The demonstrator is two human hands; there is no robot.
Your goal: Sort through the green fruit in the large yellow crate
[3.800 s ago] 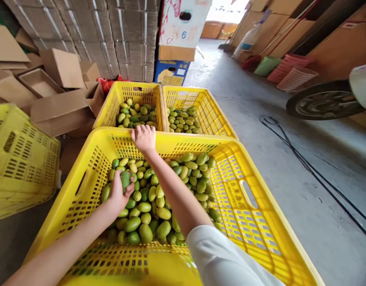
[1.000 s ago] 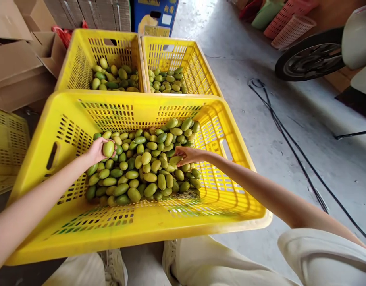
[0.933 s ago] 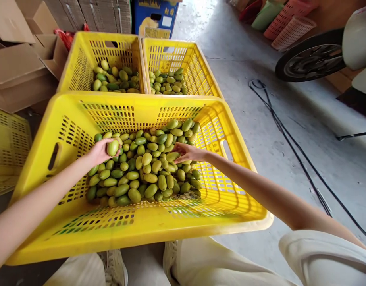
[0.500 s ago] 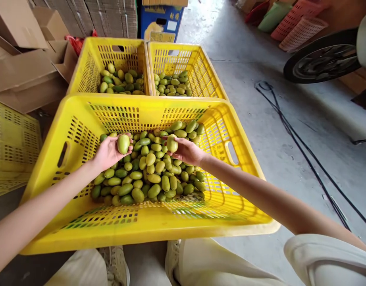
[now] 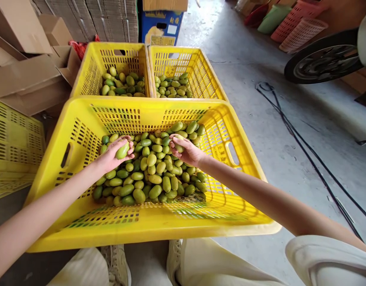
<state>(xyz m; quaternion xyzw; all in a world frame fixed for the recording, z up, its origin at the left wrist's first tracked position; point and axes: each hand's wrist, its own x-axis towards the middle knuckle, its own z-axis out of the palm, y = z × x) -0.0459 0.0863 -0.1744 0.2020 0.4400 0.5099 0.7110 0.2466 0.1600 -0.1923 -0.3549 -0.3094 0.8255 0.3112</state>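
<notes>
Inside the big yellow crate (image 5: 147,232) lies a heap of oval green fruits (image 5: 155,178), some darker green and some yellowish. Over the heap's left side my left hand (image 5: 114,155) is closed round one pale green fruit (image 5: 122,151), palm partly turned up. On the right my right hand (image 5: 190,153) grips another green fruit (image 5: 179,146), its fingers wrapped over the top and hiding part of it. Both hands are inside the crate's walls, with loose fruits beneath and between them.
Two smaller-looking yellow crates, one left (image 5: 110,47) and one right (image 5: 207,65), hold similar fruits behind the big one. Cardboard boxes (image 5: 25,79) and another yellow crate (image 5: 14,147) stand left. Black cables (image 5: 302,145) and a wheel (image 5: 322,59) are at right.
My left hand has rolled over its fruit, so more of the back of the hand shows. My right hand has shifted slightly right, its fingers now covering more of its fruit.
</notes>
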